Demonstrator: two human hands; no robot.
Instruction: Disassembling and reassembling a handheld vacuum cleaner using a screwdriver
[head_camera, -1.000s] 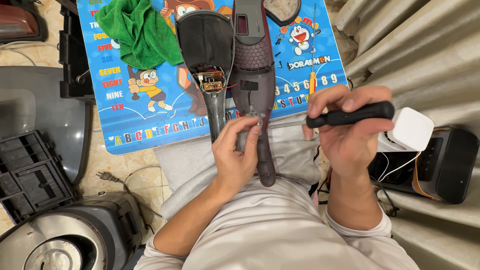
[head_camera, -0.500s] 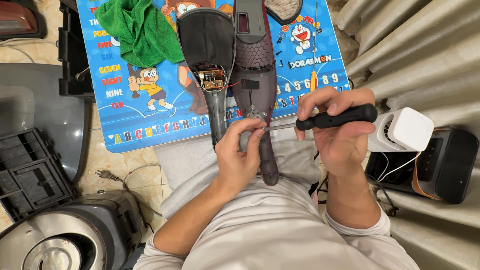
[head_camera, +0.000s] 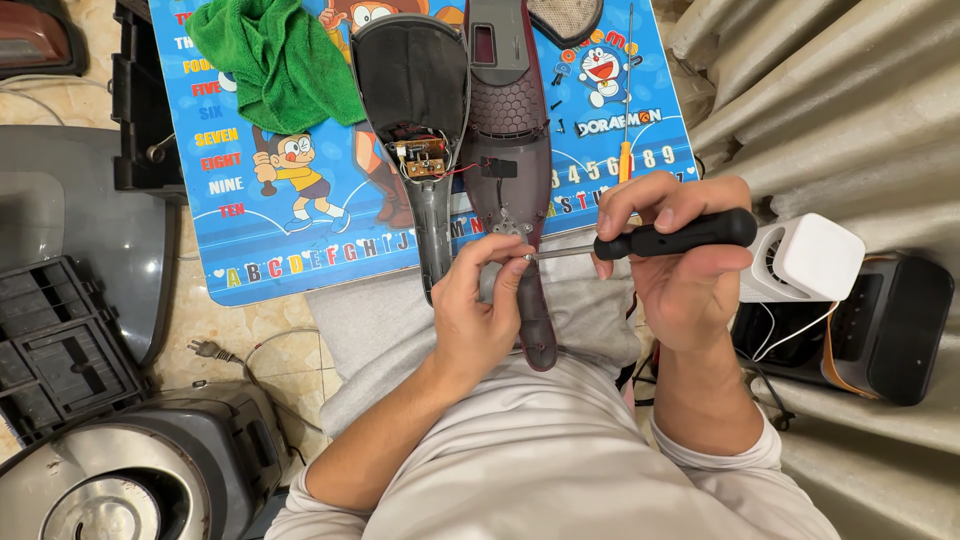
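Far left, a grey appliance with a round metal lid (head_camera: 110, 490) sits on the floor beside a black slotted tray (head_camera: 55, 345), with a loose power plug (head_camera: 203, 349) on the tiles. Above them, a green cloth (head_camera: 275, 60) lies crumpled on the blue cartoon mat (head_camera: 250, 230) that serves as the surface.

Centre now: the black half-shell (head_camera: 412, 90) lies open, a small circuit board (head_camera: 420, 158) exposed, red wires running across to the maroon handle housing (head_camera: 510, 170). The left hand (head_camera: 480, 320) is curled, fingertips pinched at the tip of the screwdriver (head_camera: 660, 236), right against the lower part of that housing; whether a screw sits between those fingers I cannot tell, it's too small.

The right hand (head_camera: 680, 270) is wrapped firmly round the black screwdriver handle, shaft lying level and pointing left. A second, thin orange-handled screwdriver (head_camera: 625, 150) rests on the mat just above.

Far right, a white boxy device (head_camera: 810, 258) sits next to a black box (head_camera: 890, 320).

The risk, as I read it: the tip sits right by the left fingertips, so a slip off the screw head could jab them. A tiny screw could also drop into the lap folds, and jostling the housing may strain those thin red wires.
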